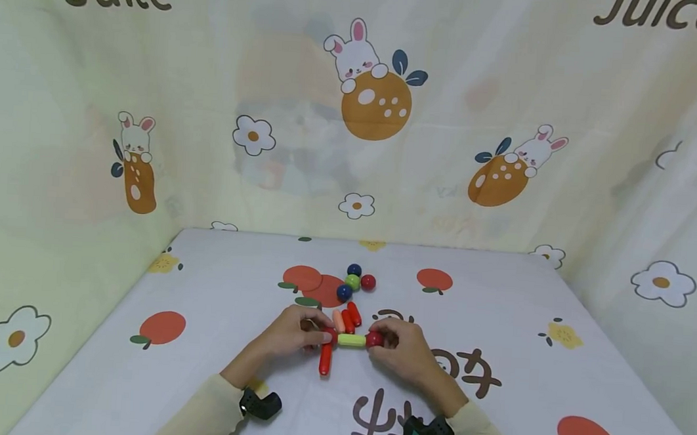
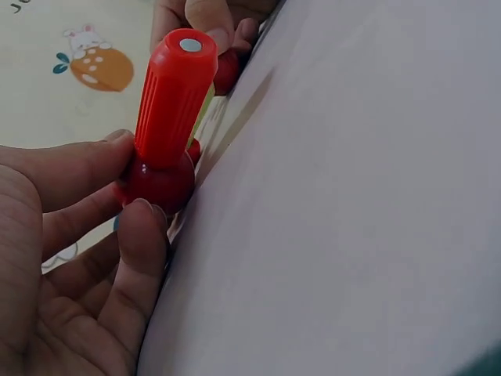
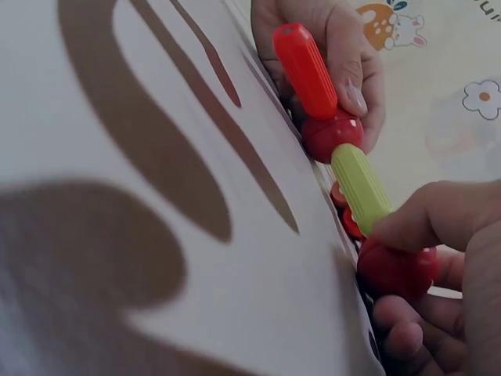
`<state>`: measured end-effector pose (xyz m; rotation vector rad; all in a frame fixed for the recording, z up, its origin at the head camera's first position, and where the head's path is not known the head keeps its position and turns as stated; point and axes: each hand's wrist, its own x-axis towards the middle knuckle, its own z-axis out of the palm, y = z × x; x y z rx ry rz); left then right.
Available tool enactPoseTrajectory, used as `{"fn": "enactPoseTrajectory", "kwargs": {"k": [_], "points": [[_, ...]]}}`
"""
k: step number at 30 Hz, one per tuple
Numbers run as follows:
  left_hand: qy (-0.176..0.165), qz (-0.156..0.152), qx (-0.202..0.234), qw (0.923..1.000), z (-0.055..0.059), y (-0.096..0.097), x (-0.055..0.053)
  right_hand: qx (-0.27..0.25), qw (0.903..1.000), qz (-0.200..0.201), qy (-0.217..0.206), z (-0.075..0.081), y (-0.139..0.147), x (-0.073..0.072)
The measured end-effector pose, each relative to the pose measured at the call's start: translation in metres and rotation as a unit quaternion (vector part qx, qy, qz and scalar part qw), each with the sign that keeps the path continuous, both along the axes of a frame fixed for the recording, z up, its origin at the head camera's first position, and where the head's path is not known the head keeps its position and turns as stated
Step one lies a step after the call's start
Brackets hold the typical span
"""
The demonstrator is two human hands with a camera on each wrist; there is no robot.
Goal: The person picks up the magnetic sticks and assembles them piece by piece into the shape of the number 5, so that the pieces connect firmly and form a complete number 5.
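Note:
My left hand [image 1: 288, 332] pinches a dark red ball [image 2: 160, 188] between thumb and fingers. From this ball a red ribbed rod [image 1: 325, 361] sticks out toward me, with a silvery disc on its free end in the left wrist view. A yellow-green ribbed rod [image 1: 351, 340] runs sideways from the same ball to a second red ball [image 3: 398, 266]. Thumb and fingers of my right hand [image 1: 403, 352] grip that second ball. The joined pieces lie low over the tabletop, and my left fingers partly hide the first ball in the head view.
Just behind the joined pieces lie two red rods [image 1: 347, 321] and a pinkish rod [image 1: 338, 320]. Farther back, two blue balls [image 1: 344, 293], a green ball [image 1: 352, 283] and a red ball [image 1: 368, 282] sit clustered. A printed cloth [image 1: 232, 290] covers the table, with a curtain [image 1: 297, 77] behind.

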<state>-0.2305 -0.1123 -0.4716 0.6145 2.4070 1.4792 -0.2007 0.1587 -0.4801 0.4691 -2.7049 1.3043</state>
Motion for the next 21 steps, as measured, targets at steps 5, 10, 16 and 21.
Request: {"fn": "enactPoseTrajectory", "kwargs": {"k": [5,10,16,21], "points": [[0.008,0.01,-0.007,0.9999,-0.001,0.0,0.003,0.018,0.9995,0.019,-0.019,0.003,0.004,-0.004],[0.015,0.013,-0.004,0.9998,-0.001,0.0,0.006,0.025,0.9982,0.043,-0.034,0.007,0.008,-0.01],[0.021,0.006,0.004,0.9998,-0.003,0.001,0.007,0.031,0.9973,0.049,-0.045,0.011,0.006,-0.021],[0.022,0.009,-0.003,0.9997,-0.004,-0.001,0.006,0.034,0.997,0.046,-0.053,0.019,0.003,-0.033]]}}
